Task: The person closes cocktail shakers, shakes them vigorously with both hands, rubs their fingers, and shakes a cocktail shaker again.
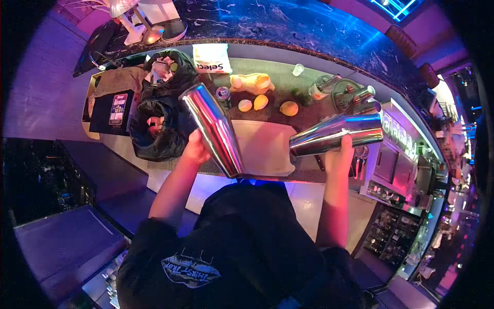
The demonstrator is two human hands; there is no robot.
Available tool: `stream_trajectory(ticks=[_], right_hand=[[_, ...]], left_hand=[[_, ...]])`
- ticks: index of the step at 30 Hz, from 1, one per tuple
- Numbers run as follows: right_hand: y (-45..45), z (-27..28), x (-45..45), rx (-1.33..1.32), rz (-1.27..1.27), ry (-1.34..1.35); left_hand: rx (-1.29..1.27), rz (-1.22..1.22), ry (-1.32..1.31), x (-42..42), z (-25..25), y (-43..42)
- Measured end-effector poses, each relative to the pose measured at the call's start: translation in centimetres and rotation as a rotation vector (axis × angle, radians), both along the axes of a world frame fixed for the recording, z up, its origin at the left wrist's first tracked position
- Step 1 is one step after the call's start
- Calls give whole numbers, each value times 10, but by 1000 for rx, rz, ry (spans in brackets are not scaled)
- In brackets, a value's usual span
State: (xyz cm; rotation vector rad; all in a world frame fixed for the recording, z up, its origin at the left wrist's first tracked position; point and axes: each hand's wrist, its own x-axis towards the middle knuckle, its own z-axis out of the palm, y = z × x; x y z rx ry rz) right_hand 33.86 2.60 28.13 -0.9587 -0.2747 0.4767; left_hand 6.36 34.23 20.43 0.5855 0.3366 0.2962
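My left hand (196, 149) is wrapped round a shiny metal cocktail shaker (216, 129), tilted with its lower end towards me. In my right hand (339, 157) lies a second metal cocktail shaker (329, 135), held almost level, with a seam visible where two tins join. Both shakers are raised over the counter, apart from each other. Between them, a pale cutting board (265, 147) rests on the dark mat. Beyond it are a yellow lemon (261, 101), a paler lemon piece (245, 105) and an orange-yellow fruit (288, 108).
Black bags (154, 147) stand at the left beside a dark box (114, 114). Towards the back are a can (222, 93), a yellow bag (250, 83), a white bag (212, 58) and a small clear cup (298, 69). A raised marble ledge (288, 28) borders the counter.
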Motion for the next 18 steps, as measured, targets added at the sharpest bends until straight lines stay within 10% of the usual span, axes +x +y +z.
stream_trajectory(ticks=[6, 10, 15, 18], right_hand=[[-3, 42, -30, 236, 98, -132], [3, 114, -64, 627, 478, -23], [14, 138, -84, 284, 326, -753], [14, 130, -94, 292, 280, -758]], left_hand=[[202, -292, -61, 0, 16, -8], [1180, -68, 37, 9, 49, -42], [1354, 56, -101, 29, 72, -62], [1494, 59, -95, 28, 65, -58]])
